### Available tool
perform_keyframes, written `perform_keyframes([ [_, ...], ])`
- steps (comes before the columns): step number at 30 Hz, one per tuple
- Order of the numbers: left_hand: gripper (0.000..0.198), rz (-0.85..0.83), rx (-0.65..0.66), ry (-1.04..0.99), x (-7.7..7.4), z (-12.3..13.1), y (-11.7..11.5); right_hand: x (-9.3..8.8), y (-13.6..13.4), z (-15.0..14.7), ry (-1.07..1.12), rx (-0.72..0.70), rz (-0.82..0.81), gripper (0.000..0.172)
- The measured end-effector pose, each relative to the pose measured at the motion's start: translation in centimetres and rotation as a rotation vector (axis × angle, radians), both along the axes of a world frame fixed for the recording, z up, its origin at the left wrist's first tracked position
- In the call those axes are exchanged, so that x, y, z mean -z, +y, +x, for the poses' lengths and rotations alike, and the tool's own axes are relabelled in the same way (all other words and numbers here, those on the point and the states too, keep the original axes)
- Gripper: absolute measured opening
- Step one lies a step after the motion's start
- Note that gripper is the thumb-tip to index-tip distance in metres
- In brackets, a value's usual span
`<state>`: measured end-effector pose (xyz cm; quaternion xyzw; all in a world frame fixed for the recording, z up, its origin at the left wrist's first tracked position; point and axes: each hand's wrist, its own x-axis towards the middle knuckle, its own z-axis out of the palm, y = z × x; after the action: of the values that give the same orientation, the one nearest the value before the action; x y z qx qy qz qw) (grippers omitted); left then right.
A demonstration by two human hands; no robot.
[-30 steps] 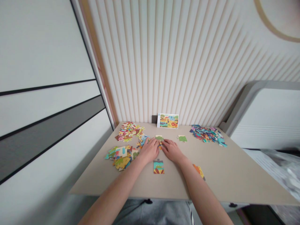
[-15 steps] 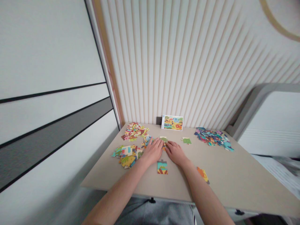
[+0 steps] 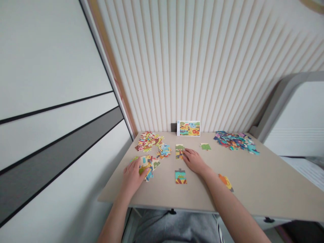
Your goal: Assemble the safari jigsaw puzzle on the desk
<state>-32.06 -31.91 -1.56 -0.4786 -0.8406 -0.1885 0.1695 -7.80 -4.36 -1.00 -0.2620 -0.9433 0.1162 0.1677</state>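
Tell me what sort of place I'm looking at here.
Probably a room in a home, perhaps a bedroom. A table spread with jigsaw pieces stands by a ribbed wall, and a rounded panel at the right could be a headboard, though I can't be sure.

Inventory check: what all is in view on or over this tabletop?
Flat tabletop: 1, beige, foreground
Rectangular picture card: 1, multicoloured, back centre
Jumbled puzzle pile: 1, red-yellow, back left
Small puzzle cluster: 1, mostly blue, left
Mixed puzzle pile: 1, multicoloured, front left
Large puzzle heap: 1, blue-purple, back right
Narrow puzzle strip: 1, green-brown, centre
Tabbed puzzle piece: 1, turquoise-red, front centre
Squarish puzzle piece: 1, green, right
Slanted puzzle section: 1, orange-yellow, front right
Left grip: 1, bare hand, over mixed pile
Right grip: 1, bare hand, at strip
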Motion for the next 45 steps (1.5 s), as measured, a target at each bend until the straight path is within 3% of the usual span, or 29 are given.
perform_keyframes([
  [9, 0.052, 0.11, 0.028, -0.048, 0.7, 0.5, 0.2, 0.2, 0.1, 0.2, 0.016, -0.013, 0.021, 0.045],
  [13, 0.034, 0.105, 0.064, -0.009, 0.7, 0.6, -0.1, 0.3, 0.0, 0.2, 0.011, -0.021, 0.023, 0.045],
  [19, 0.027, 0.139, 0.134, 0.11, 0.0, 0.9, -0.6, 0.4, 0.0, 0.2, 0.014, -0.023, 0.005, 0.045],
  [23, 0.031, 0.165, 0.264, 0.211, -0.9, 2.4, -0.6, -0.8, -0.4, 0.6, 0.08, -0.024, -0.036, 0.04],
  [26, 0.033, 0.135, 0.337, 0.229, -1.7, 5.1, 0.7, -2.4, -1.4, 0.6, 0.228, -0.099, -0.16, 0.034],
  [29, 0.031, 0.119, 0.352, 0.208, -2.3, 8.1, 3.1, -3.4, -3.0, 0.5, 0.284, -0.242, -0.394, 0.042],
  [34, 0.04, 0.13, 0.357, 0.105, -1.8, 10.9, 6.1, -3.0, -4.8, -0.2, 0.363, -0.349, -0.715, 0.044],
  [41, 0.057, 0.089, 0.531, -0.061, -1.4, 11.5, 5.3, -3.2, -3.9, -0.9, 0.596, -0.28, -0.82, 0.045],
  [45, 0.049, 0.024, 0.569, -0.152, -2.1, 11.8, 4.7, -3.4, -3.2, -0.9, 0.686, -0.249, -0.842, 0.047],
])
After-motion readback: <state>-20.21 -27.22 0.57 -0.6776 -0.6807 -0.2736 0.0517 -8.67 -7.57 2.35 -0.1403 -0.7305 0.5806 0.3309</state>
